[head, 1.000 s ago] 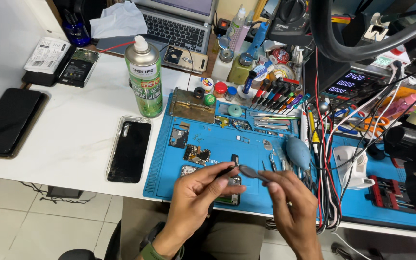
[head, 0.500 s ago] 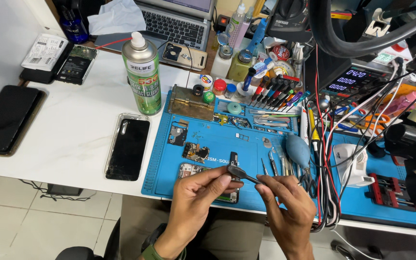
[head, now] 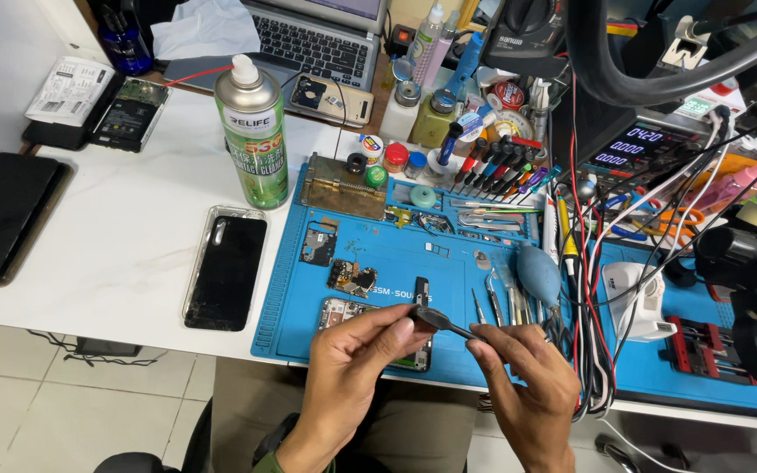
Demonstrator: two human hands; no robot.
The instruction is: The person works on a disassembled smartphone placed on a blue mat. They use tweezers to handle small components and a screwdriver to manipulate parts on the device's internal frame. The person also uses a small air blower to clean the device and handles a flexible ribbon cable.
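Note:
My left hand (head: 357, 359) and my right hand (head: 527, 381) hold one thin dark tool (head: 442, 323) between them, just above the near edge of the blue work mat (head: 378, 250). The left thumb and fingers pinch its wider black end. The right fingertips pinch its thin metal end. Under the hands lies an opened phone body (head: 336, 309), partly hidden by them. Small circuit boards (head: 350, 277) lie on the mat beyond it.
A green spray can (head: 253, 131) stands left of the mat, with a black phone in a clear case (head: 225, 267) below it. Screwdrivers (head: 497, 171), tweezers and a blue air blower (head: 538, 273) lie to the right. Cables (head: 584, 263), a bench power supply (head: 633, 144), a laptop (head: 317, 39) and bottles crowd the back.
Both hands keep their pinch on the dark tool. It has tilted a little, its thin end now lower toward the right hand, and the hands sit slightly nearer the table's edge.

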